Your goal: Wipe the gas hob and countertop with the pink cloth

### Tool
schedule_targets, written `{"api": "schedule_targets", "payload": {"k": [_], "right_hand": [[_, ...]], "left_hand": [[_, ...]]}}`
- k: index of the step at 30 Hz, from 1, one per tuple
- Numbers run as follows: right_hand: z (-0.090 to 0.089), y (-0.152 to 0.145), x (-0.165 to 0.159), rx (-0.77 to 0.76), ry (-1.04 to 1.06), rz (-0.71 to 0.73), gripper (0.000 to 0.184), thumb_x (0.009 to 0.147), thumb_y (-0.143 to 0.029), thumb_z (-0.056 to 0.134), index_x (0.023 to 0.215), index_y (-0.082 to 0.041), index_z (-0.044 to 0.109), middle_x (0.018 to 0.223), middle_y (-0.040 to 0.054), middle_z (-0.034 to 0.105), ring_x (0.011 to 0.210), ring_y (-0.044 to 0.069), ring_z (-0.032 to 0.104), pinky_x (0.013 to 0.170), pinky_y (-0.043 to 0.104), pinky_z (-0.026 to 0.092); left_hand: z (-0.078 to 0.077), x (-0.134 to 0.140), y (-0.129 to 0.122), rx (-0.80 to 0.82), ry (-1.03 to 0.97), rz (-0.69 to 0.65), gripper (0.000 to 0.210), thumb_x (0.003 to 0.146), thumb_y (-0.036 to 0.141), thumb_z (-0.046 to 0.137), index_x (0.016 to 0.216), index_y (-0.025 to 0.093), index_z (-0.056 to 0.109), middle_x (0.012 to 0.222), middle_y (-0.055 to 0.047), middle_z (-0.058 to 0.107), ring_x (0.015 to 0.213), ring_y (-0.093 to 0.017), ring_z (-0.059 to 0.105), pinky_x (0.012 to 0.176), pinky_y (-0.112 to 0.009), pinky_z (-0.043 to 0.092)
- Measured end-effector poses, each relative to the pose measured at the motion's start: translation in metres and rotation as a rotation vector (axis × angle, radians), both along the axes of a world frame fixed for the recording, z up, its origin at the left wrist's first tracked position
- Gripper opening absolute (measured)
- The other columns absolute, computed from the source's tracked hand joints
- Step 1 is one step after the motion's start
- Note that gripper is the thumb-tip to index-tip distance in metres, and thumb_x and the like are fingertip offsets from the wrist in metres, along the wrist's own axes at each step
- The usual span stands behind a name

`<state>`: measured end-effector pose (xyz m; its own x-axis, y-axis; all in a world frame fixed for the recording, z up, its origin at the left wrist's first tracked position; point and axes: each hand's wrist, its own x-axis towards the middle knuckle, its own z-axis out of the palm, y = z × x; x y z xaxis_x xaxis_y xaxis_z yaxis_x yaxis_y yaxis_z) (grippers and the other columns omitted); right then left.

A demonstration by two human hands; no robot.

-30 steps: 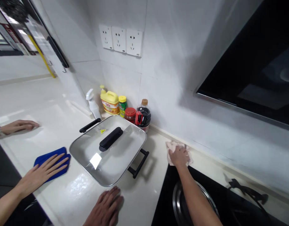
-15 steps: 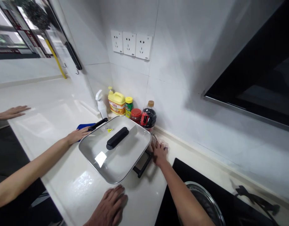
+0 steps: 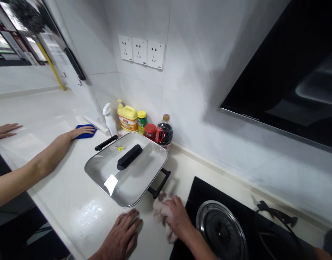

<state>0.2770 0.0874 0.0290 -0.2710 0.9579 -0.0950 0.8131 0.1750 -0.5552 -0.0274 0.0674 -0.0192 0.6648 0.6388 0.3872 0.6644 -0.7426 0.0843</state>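
Note:
My left hand [image 3: 119,233] lies flat on the white counter, its fingers stretched out below the near corner of the pan. My right hand [image 3: 178,216] presses a crumpled pinkish-white cloth [image 3: 162,211] onto the counter, between the pan and the black hob. Just beyond both hands stands a rectangular electric pan with a glass lid [image 3: 144,173]. Its lid carries a black handle [image 3: 129,157], and a black side handle [image 3: 160,184] sticks out close to the cloth.
Another person's hand [image 3: 83,130] rests on a blue cloth [image 3: 87,134] at left; a further hand [image 3: 5,130] lies beyond. Against the wall stand a spray bottle [image 3: 109,119], a yellow jug [image 3: 128,117] and a dark sauce bottle [image 3: 166,131]. The hob [image 3: 194,195] is at right.
My right hand has drawn the cloth from near the wall toward me, past the pan's side handle. The other person's hand and blue cloth have slid left, away from the pan.

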Motion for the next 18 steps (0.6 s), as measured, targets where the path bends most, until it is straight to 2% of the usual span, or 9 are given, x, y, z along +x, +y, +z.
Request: {"api": "schedule_targets", "payload": {"k": [2,4,7,10,12,15,18], "right_hand": [[0.018,0.009,0.013,-0.004,-0.052,0.016,0.057,0.077,-0.015,0.065,0.133,-0.025,0.066,0.141,0.0092,0.057,0.131,0.03,0.049,0.116,0.043,0.038],[0.027,0.015,0.02,-0.056,-0.142,0.107,0.058,0.078,-0.022,0.071,0.135,-0.028,0.064,0.146,0.009,0.054,0.133,0.032,0.046,0.116,0.047,0.036],[0.026,0.022,0.025,-0.165,-0.238,0.237,0.065,0.074,-0.03,0.08,0.136,-0.03,0.063,0.15,0.009,0.051,0.133,0.034,0.046,0.114,0.048,0.036],[0.02,0.041,0.034,-0.195,-0.288,0.27,0.067,0.072,-0.032,0.084,0.136,-0.033,0.063,0.151,0.007,0.052,0.136,0.033,0.046,0.115,0.045,0.034],[0.019,0.062,0.049,-0.192,-0.34,0.22,0.065,0.077,-0.034,0.081,0.14,-0.037,0.062,0.155,0.0045,0.051,0.14,0.031,0.044,0.119,0.045,0.029],[0.018,0.101,0.084,-0.168,-0.406,0.062,0.063,0.091,-0.037,0.067,0.151,-0.041,0.052,0.165,0.0042,0.042,0.151,0.032,0.033,0.123,0.051,0.019],[0.013,0.133,0.126,-0.155,-0.464,-0.138,0.06,0.1,-0.043,0.053,0.159,-0.038,0.044,0.17,0.0079,0.034,0.154,0.036,0.029,0.122,0.057,0.021]], "left_hand": [[0.0,0.0,0.001,0.004,0.003,-0.001,0.042,0.096,0.023,0.056,0.138,0.026,0.061,0.144,-0.009,0.064,0.139,-0.026,0.054,0.114,-0.042,0.044],[0.0,0.0,0.001,0.012,-0.002,-0.01,0.042,0.096,0.023,0.057,0.138,0.026,0.061,0.143,-0.008,0.064,0.138,-0.026,0.054,0.113,-0.041,0.044],[-0.001,0.001,0.0,0.004,-0.023,0.012,0.04,0.097,0.024,0.056,0.136,0.026,0.062,0.144,-0.009,0.064,0.139,-0.026,0.053,0.115,-0.042,0.043],[-0.001,0.001,-0.001,-0.002,-0.024,0.03,0.039,0.097,0.023,0.056,0.135,0.025,0.062,0.145,-0.009,0.063,0.141,-0.027,0.052,0.116,-0.043,0.041],[-0.001,0.001,-0.001,0.006,-0.002,0.011,0.039,0.097,0.025,0.058,0.136,0.025,0.062,0.145,-0.008,0.063,0.141,-0.026,0.051,0.116,-0.043,0.041],[-0.002,-0.001,0.0,0.017,0.012,0.002,0.041,0.097,0.027,0.059,0.138,0.026,0.061,0.145,-0.008,0.063,0.141,-0.026,0.052,0.115,-0.042,0.042],[-0.004,-0.002,-0.001,0.0,-0.003,0.008,0.042,0.097,0.026,0.057,0.139,0.026,0.061,0.145,-0.008,0.063,0.141,-0.027,0.052,0.115,-0.043,0.043]]}}
